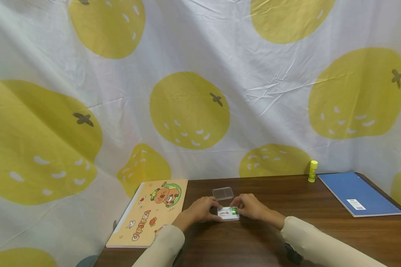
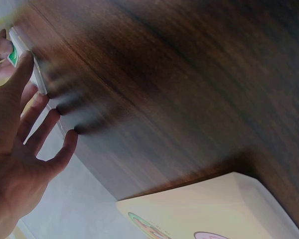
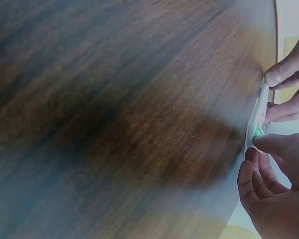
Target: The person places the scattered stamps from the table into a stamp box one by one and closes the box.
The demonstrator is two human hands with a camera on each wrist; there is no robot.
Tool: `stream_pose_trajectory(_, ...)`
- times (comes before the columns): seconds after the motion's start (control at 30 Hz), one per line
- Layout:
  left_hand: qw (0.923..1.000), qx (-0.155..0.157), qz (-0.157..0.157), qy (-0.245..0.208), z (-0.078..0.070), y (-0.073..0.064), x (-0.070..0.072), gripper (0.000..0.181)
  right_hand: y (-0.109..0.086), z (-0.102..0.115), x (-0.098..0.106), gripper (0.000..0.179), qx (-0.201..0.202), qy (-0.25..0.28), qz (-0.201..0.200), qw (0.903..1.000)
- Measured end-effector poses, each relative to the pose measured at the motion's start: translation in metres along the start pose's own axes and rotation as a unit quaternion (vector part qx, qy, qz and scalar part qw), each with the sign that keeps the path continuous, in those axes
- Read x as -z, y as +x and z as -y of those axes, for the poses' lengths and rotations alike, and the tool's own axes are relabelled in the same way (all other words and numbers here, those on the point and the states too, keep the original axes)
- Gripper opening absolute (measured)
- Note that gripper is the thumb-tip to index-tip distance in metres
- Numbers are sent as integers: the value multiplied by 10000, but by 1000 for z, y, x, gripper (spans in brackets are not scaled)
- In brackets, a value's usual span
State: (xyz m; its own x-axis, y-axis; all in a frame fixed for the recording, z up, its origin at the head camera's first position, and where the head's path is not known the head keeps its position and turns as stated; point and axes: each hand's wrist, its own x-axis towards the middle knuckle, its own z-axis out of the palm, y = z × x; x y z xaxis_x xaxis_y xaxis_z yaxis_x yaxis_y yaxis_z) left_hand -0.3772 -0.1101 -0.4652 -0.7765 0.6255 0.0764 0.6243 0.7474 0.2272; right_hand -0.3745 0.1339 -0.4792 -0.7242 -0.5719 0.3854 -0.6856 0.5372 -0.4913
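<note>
A small, flat white case or card stack with a printed top lies on the brown table. My left hand grips its left end between thumb and fingers; in the left wrist view the other fingers of that hand spread past its edge. At the right end, my right hand pinches a small green piece against the white top. The right wrist view shows the thumb on this green piece, the fingertips under it. Just behind lies a clear plastic lid.
To the left lies an orange capybara notebook. A yellow glue stick stands upright at the back right, beside a blue notebook. A fruit-patterned curtain hangs along the table's back edge.
</note>
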Motion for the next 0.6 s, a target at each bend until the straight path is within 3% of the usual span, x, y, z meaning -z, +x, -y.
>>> stream_pose_trajectory(0.6, 9999, -63, -100, -47, 0, 2, 0, 44, -2, 1, 2, 10, -24, -257, 140, 9996)
